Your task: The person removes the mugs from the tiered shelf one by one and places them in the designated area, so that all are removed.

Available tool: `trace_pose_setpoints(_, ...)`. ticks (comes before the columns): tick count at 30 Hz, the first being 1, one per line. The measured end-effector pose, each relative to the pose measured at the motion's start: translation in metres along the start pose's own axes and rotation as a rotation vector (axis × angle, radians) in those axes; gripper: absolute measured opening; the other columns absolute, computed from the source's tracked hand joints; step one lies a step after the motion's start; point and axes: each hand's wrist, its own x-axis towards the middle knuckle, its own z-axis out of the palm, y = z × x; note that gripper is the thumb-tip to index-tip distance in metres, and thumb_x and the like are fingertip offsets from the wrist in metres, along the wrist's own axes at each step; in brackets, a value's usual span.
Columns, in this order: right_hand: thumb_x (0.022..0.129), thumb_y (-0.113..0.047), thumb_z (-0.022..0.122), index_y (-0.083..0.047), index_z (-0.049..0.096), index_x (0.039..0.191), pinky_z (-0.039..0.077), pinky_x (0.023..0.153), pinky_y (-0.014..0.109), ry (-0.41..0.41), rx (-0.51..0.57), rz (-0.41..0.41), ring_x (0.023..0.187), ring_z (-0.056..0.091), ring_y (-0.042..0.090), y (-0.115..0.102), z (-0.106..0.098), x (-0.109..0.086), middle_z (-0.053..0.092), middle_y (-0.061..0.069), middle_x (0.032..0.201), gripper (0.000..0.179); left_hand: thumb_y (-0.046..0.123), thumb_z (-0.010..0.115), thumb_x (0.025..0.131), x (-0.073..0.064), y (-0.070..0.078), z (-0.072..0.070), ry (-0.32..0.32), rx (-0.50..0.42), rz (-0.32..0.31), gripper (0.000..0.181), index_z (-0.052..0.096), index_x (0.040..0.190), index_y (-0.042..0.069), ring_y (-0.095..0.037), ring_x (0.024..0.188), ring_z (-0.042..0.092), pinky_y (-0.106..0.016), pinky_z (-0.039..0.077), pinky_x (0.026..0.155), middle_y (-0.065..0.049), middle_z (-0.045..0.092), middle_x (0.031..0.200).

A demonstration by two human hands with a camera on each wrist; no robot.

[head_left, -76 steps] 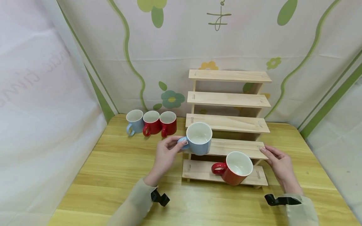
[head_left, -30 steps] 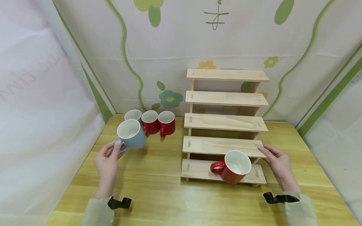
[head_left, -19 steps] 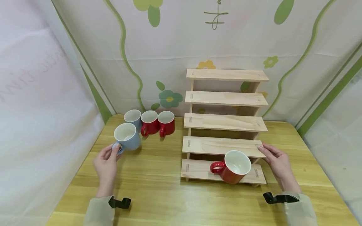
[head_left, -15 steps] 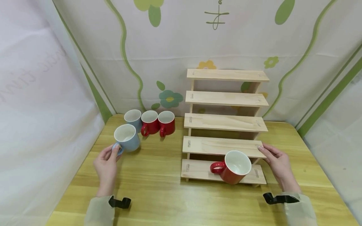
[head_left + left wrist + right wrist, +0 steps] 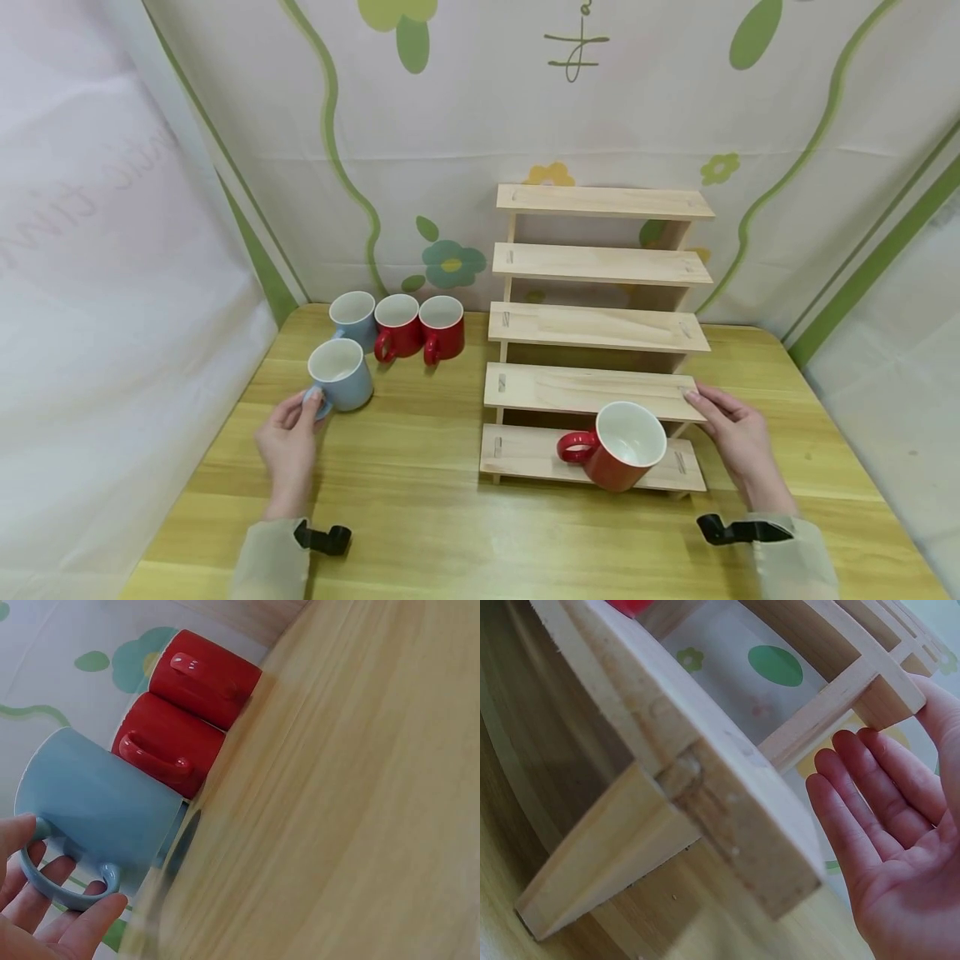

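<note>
Fingers [image 5: 96,921] on smooth, looped mug handle [image 5: 69,900]

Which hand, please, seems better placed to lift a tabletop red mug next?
Probably the left hand: it's nearer those red mugs, though holding a light-blue mug; the right hand holds the wooden shelf.

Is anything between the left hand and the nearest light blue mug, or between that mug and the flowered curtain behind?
Nothing visible separates the left hand from the nearer light blue mug: it holds the handle. Just behind, the other light blue mug stands in the way of the flowered curtain.
</note>
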Motion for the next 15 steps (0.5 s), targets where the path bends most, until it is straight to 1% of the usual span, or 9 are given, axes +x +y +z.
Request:
trace_pose_setpoints(7,0.096,-0.01,0.073,-0.01,0.076,0.12,0.056,0.083,0.018,0.001,-0.005,0.004,0.099,0.068,0.002,-0.0018,0.0013,-0.0004,0.07,-0.011,0.113,0.024,0.011,0.077,0.092,-0.0001,-0.0006,0.0027,0.005,0.057,-0.008,0.033,0.067,0.114,-0.011,-0.016,0.094,0.073,-0.032,0.058,0.082,0.001,0.076,0.097)
trace_pose_setpoints(10,0.096,-0.01,0.073,-0.011,0.076,0.119,0.056,0.083,0.018,0.004,-0.01,0.004,0.099,0.067,0.002,-0.002,0.0018,-0.0003,0.07,-0.012,0.112,0.024,0.014,0.078,0.092,0.0003,-0.0015,0.0039,0.011,0.075,-0.016,0.034,0.068,0.114,-0.01,-0.014,0.094,0.073,-0.031,0.059,0.081,0.002,0.076,0.097)
trace_pose_setpoints(15,0.096,-0.009,0.073,-0.011,0.077,0.118,0.056,0.082,0.018,0.006,0.0,0.005,0.098,0.068,0.002,-0.0005,0.0011,0.0002,0.07,-0.012,0.112,0.023,0.014,0.077,0.092,0.0012,-0.0033,0.0055,0.001,0.068,-0.03,0.034,0.068,0.114,-0.01,-0.013,0.095,0.072,-0.031,0.058,0.084,0.0,0.076,0.1)
